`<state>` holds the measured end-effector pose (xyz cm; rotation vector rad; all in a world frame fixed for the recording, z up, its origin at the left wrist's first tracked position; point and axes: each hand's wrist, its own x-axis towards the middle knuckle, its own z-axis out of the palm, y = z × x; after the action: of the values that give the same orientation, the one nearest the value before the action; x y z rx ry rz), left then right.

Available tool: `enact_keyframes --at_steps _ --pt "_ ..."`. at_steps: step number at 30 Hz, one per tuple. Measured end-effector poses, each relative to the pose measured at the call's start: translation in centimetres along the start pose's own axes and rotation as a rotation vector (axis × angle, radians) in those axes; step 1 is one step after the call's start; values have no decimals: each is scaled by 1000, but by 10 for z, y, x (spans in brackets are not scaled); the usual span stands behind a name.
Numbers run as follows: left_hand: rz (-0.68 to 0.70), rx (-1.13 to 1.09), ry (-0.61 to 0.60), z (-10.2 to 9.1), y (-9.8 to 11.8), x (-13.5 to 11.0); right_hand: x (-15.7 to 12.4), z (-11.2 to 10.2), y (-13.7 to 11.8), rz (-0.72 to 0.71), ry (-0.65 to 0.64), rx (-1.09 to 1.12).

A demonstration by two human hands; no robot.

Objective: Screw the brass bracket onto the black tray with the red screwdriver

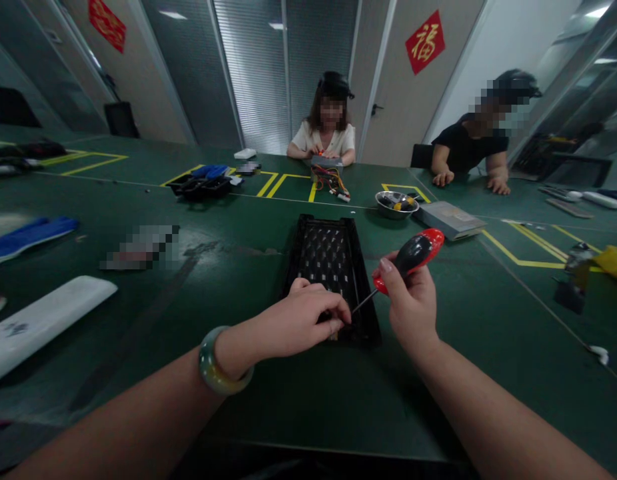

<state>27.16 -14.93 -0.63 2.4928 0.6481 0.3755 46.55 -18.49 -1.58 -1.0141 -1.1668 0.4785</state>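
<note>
A black rectangular plastic case [322, 250] with raised edges and rows of small pale marks lies lengthwise before me. My right hand [412, 300] grips a red-and-black screwdriver [413, 257], its handle tilted up to the right. The thin shaft slants down toward the near right part of the case. Over the case's near end is my left hand [308, 317], thumb and forefinger pinched together beside the screwdriver tip. What those fingers hold, if anything, is hidden. A green-and-tan bangle [208, 363] circles my left wrist.
Beyond the case stand a metal bowl [396, 212] of tools and a grey metal box [452, 221]. A black tray [201, 190] sits at back left, a long white object [53, 320] nearer. Across the green table [238, 220], one person handles a wired box; another sits right.
</note>
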Motion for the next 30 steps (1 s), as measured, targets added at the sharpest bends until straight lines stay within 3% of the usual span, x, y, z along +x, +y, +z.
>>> enact_keyframes --at_steps 18,25,30 --pt "-83 -83 93 -3 -3 2 1 -2 2 -46 13 21" --pt "-162 -142 204 -2 -4 1 0 -3 -1 -65 36 -25" --pt "-228 -477 293 -3 -6 1 -5 -5 -15 -244 -166 -266"
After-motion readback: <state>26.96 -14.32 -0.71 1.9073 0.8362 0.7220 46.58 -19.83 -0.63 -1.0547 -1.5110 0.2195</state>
